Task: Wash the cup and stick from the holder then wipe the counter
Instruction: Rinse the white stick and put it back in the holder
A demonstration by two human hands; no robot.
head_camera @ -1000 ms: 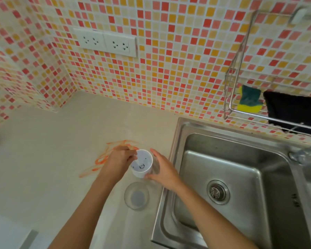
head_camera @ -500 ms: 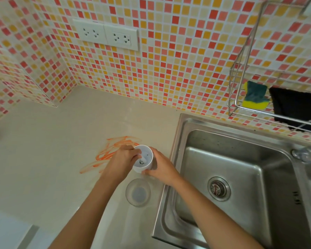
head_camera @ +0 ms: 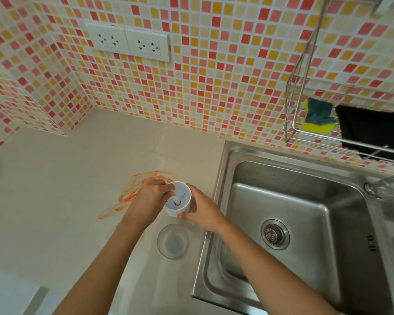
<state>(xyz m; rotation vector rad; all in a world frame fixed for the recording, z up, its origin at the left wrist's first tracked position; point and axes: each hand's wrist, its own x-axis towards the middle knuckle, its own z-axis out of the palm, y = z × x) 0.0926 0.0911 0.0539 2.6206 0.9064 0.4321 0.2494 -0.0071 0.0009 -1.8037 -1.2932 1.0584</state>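
Note:
A white cylindrical holder [head_camera: 182, 206] with holes in its bottom stands tilted on the beige counter [head_camera: 55, 189], just left of the sink. My right hand [head_camera: 203, 212] grips its right side. My left hand [head_camera: 148, 201] reaches over the left rim, and its fingertips pinch a thin white stick [head_camera: 176, 197] inside the holder. A clear glass cup [head_camera: 173, 242] stands upright on the counter just in front of the holder, untouched. Orange smears [head_camera: 132, 194] mark the counter behind my left hand.
A steel sink [head_camera: 293, 201] with a drain strainer [head_camera: 274, 234] lies to the right, a tap [head_camera: 387, 187] at its far right. A wire rack [head_camera: 291, 123] on the tiled wall holds a green-yellow sponge [head_camera: 317, 117] and a black cloth [head_camera: 371, 130]. Wall sockets [head_camera: 127, 42] sit above the counter.
Both hands stay at the holder. My left fingers have dipped further over its rim, and the holder has tilted slightly. The glass cup has not moved.

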